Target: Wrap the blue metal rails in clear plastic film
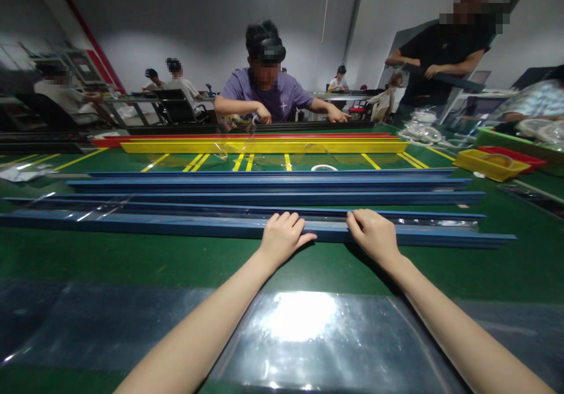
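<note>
In the head view a long blue channel strip (211, 228) lies crosswise on the green table, nearest to me, with clear plastic film (110, 208) along its trough. My left hand (282, 236) is closed over its front edge near the middle, the thumb pointing right along the front wall. To the right, my right hand (375, 236) curls over the same strip, its fingertips at the trough and partly hidden. Between my forearms and below the strip, a wide sheet of clear film (308, 353) lies flat and reflects a bright light.
More blue strips (264, 198) lie parallel behind, then a yellow strip (264, 147) and a red one (374, 135). A person in a purple shirt (282, 94) works opposite. Yellow and red bins (491, 165) stand at right, near bagged white coils (420, 127). Other people sit or stand behind.
</note>
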`<state>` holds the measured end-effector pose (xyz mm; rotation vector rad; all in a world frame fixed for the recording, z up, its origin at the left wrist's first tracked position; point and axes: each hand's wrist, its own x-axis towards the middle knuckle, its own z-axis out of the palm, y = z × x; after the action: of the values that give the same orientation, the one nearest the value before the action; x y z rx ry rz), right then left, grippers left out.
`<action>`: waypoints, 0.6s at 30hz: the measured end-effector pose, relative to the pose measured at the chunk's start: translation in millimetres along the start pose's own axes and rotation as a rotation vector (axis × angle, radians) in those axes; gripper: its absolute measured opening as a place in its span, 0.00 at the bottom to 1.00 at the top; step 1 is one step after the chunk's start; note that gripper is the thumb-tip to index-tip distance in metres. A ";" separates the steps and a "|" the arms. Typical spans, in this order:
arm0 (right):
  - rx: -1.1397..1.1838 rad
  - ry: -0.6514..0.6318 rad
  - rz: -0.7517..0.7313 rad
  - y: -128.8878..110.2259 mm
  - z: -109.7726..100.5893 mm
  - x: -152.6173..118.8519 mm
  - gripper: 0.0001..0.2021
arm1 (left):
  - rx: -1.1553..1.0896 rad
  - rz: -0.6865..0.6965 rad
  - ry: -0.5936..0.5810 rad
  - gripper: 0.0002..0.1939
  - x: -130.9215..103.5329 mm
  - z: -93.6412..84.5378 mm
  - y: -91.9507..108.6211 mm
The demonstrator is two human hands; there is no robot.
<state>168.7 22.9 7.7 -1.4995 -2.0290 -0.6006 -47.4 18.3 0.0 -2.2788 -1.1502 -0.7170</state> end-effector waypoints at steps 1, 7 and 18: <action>-0.008 0.011 -0.010 0.5 0.5 -0.3 0.18 | 0.001 0.001 -0.003 0.20 -0.1 0.3 0.0; 0.001 0.063 -0.068 5.0 3.8 1.5 0.18 | -0.003 -0.005 -0.003 0.20 -0.8 0.7 -0.2; -0.020 0.139 0.031 24.2 -0.8 -7.8 0.19 | -0.012 0.017 0.030 0.22 -1.3 -5.5 1.0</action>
<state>193.9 23.5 4.0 -1.4562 -1.8965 -0.6952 -48.6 13.6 3.1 -2.2773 -1.1146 -0.7514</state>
